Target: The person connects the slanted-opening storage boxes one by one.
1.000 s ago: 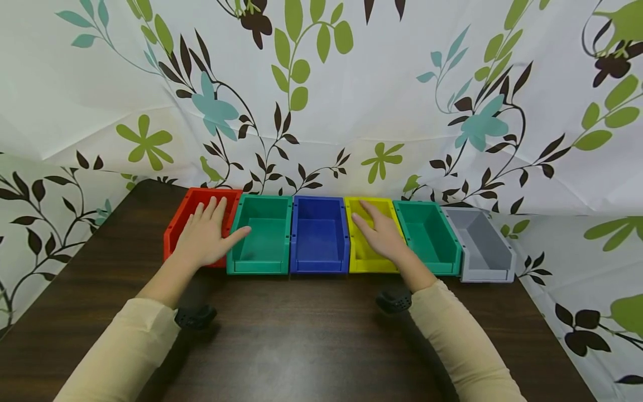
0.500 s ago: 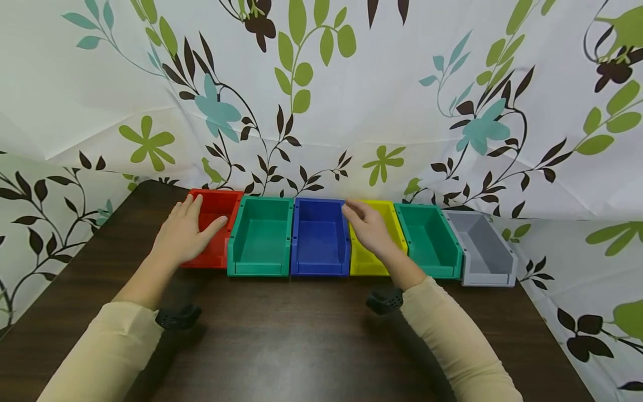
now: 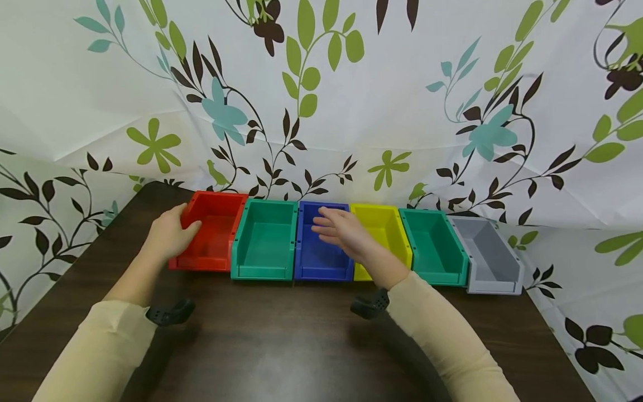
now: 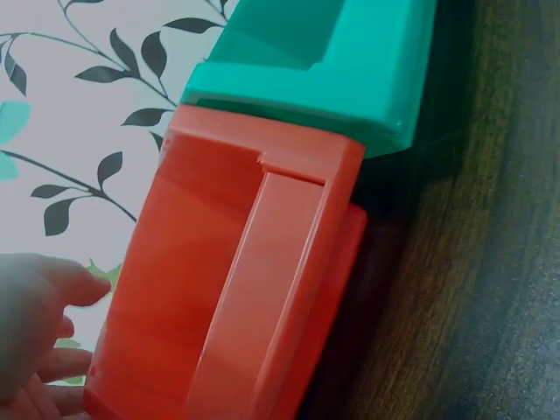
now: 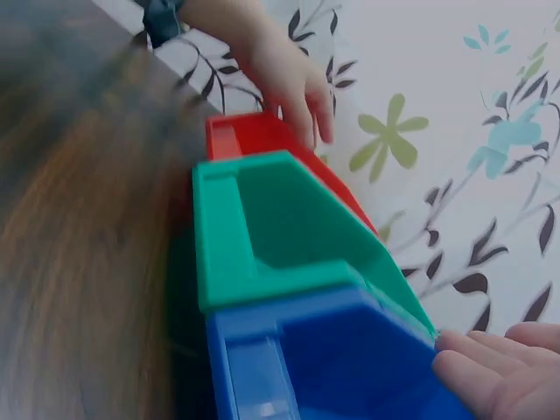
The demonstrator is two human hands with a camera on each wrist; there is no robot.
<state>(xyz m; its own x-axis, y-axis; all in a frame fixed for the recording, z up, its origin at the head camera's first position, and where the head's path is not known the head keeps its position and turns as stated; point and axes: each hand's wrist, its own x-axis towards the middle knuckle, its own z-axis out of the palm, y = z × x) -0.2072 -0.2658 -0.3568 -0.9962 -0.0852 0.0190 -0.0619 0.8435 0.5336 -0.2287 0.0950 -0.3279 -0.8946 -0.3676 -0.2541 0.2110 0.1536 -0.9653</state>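
Both hands have slid leftward since the earlier frame: the right hand, then over the yellow bin, now hovers above the blue bin, its fingers extended and holding nothing. Left of the blue bin, beyond a green bin, sits the red bin; the left hand is at its outer side wall, thumb parted from the fingers and gripping nothing, though the views leave it unclear whether it touches. Smooth, plastic-looking and open-topped, the bins have sloping sides and low front lips. Right of the blue bin follow the yellow one, a second green bin and a grey bin. Dark wood-grained table spreads in front of the blue bin; behind it hangs creased white cloth printed with leaves and flowers.
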